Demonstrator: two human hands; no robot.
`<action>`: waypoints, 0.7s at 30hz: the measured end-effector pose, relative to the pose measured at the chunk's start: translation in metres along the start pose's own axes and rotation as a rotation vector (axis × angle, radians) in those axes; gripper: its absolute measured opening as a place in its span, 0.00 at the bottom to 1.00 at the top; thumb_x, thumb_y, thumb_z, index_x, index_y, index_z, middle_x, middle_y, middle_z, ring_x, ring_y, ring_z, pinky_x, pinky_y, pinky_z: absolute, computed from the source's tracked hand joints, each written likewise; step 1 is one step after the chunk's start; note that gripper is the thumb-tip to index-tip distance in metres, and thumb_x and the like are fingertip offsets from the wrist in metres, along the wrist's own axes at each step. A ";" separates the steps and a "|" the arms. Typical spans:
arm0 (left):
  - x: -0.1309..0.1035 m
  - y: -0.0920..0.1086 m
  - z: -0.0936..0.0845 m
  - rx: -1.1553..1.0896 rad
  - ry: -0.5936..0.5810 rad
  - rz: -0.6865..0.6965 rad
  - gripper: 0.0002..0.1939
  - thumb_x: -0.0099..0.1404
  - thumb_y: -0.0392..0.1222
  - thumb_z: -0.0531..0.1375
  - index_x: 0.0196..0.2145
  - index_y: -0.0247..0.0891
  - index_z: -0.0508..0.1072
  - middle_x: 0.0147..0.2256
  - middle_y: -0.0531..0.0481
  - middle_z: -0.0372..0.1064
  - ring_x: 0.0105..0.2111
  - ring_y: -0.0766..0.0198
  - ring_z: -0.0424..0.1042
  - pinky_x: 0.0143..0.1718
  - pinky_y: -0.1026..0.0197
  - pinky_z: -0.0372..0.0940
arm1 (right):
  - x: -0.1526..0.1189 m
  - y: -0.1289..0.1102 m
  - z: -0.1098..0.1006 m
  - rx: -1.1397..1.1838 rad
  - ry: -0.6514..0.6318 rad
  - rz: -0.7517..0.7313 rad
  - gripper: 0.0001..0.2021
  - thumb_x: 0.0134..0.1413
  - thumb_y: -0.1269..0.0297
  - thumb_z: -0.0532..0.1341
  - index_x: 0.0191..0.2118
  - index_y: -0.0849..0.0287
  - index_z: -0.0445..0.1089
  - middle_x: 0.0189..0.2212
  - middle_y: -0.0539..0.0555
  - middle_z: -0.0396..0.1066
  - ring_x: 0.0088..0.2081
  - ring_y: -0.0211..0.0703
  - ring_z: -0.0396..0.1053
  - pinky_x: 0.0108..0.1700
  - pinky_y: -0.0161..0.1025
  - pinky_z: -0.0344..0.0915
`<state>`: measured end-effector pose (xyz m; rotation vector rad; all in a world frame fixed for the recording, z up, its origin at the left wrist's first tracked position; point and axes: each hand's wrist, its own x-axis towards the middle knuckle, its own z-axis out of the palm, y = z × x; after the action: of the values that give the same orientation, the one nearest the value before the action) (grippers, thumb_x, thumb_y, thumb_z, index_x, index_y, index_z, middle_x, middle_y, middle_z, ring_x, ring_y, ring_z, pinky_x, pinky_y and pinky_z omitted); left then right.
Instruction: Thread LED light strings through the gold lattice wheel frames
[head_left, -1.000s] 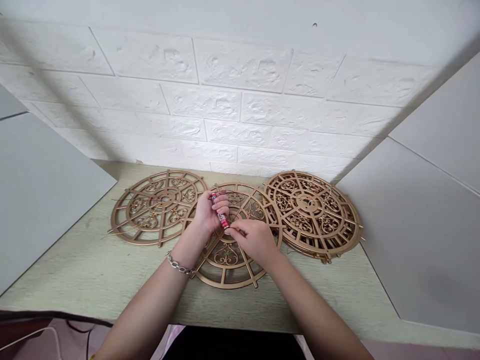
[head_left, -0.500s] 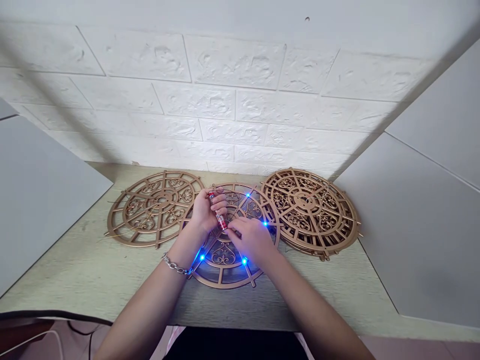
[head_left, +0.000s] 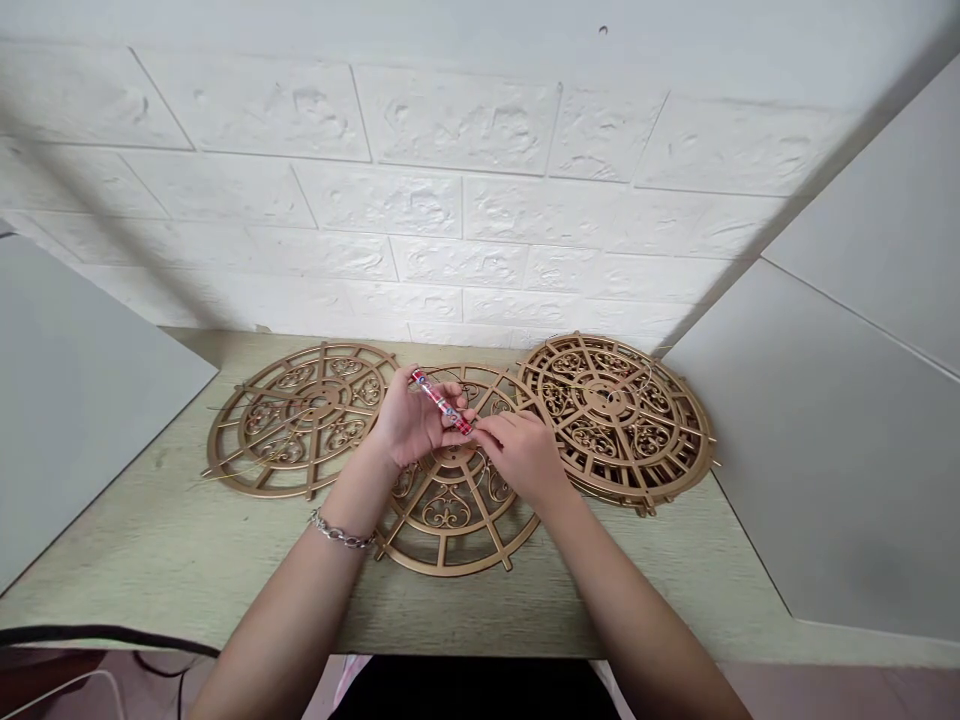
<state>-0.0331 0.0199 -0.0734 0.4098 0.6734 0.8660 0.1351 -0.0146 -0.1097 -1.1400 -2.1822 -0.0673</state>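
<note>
My left hand (head_left: 412, 420) is closed round a slim red-and-white patterned battery tube (head_left: 442, 402), which lies slanted across the fingers. At the tube's lower right end, my right hand (head_left: 521, 455) has its thumb and fingertips pinched together; what they hold is too small to make out. Beneath both hands lies a gold openwork disc (head_left: 442, 570) with ring bars, spokes and scroll ornaments. Its upper middle is partly covered by the hands. No lights glow on it now.
Another gold disc (head_left: 259, 490) lies to the left, with thin wires (head_left: 217, 476) sticking out past its rim. A stack of similar discs (head_left: 637, 490) stands at right. White panels (head_left: 832, 440) flank the table (head_left: 247, 570), and a white brick-pattern wall (head_left: 480, 260) rises behind.
The blue lights on the middle disc have gone out. Both hands have shifted slightly, the left opening a little so more of the tube shows, and the right fingers remain at its end.
</note>
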 end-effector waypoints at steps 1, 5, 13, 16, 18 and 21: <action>0.000 0.000 0.000 0.015 -0.010 -0.021 0.28 0.62 0.57 0.39 0.28 0.32 0.68 0.25 0.41 0.66 0.28 0.54 0.70 0.27 0.48 0.68 | 0.000 0.000 0.000 0.001 0.006 -0.011 0.08 0.57 0.68 0.56 0.28 0.60 0.69 0.25 0.50 0.71 0.27 0.36 0.66 0.36 0.35 0.57; 0.000 0.003 -0.003 0.052 -0.037 -0.096 0.32 0.62 0.59 0.36 0.29 0.30 0.69 0.26 0.39 0.67 0.26 0.55 0.70 0.26 0.47 0.68 | -0.001 0.000 0.001 -0.028 0.004 -0.040 0.07 0.56 0.68 0.57 0.28 0.60 0.69 0.23 0.50 0.70 0.26 0.38 0.65 0.34 0.35 0.58; 0.000 0.004 -0.003 0.067 -0.040 -0.118 0.34 0.61 0.60 0.36 0.27 0.30 0.70 0.24 0.39 0.66 0.25 0.55 0.69 0.24 0.51 0.67 | 0.000 -0.001 0.002 -0.050 -0.029 -0.066 0.07 0.57 0.68 0.57 0.30 0.60 0.70 0.24 0.50 0.71 0.27 0.38 0.66 0.34 0.36 0.57; 0.001 0.003 -0.003 0.075 -0.047 -0.113 0.33 0.61 0.60 0.37 0.27 0.31 0.70 0.21 0.43 0.63 0.24 0.55 0.67 0.23 0.52 0.66 | 0.000 -0.001 0.002 -0.062 -0.060 -0.087 0.08 0.58 0.68 0.55 0.30 0.60 0.69 0.24 0.51 0.70 0.28 0.38 0.66 0.34 0.37 0.57; 0.002 0.002 -0.003 0.072 -0.052 -0.121 0.31 0.61 0.60 0.39 0.26 0.32 0.69 0.18 0.46 0.60 0.22 0.56 0.66 0.22 0.53 0.66 | 0.000 -0.002 0.002 -0.083 -0.125 -0.105 0.09 0.59 0.68 0.54 0.29 0.60 0.68 0.25 0.52 0.70 0.28 0.39 0.66 0.35 0.37 0.57; 0.002 0.002 -0.004 0.070 -0.057 -0.134 0.30 0.60 0.60 0.41 0.25 0.33 0.69 0.17 0.48 0.57 0.20 0.57 0.64 0.21 0.53 0.64 | 0.001 -0.003 0.001 -0.110 -0.204 -0.137 0.09 0.59 0.69 0.54 0.29 0.60 0.68 0.25 0.52 0.68 0.28 0.39 0.65 0.34 0.37 0.57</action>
<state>-0.0358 0.0229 -0.0758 0.4450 0.6725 0.7028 0.1322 -0.0154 -0.1089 -1.0971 -2.4631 -0.1379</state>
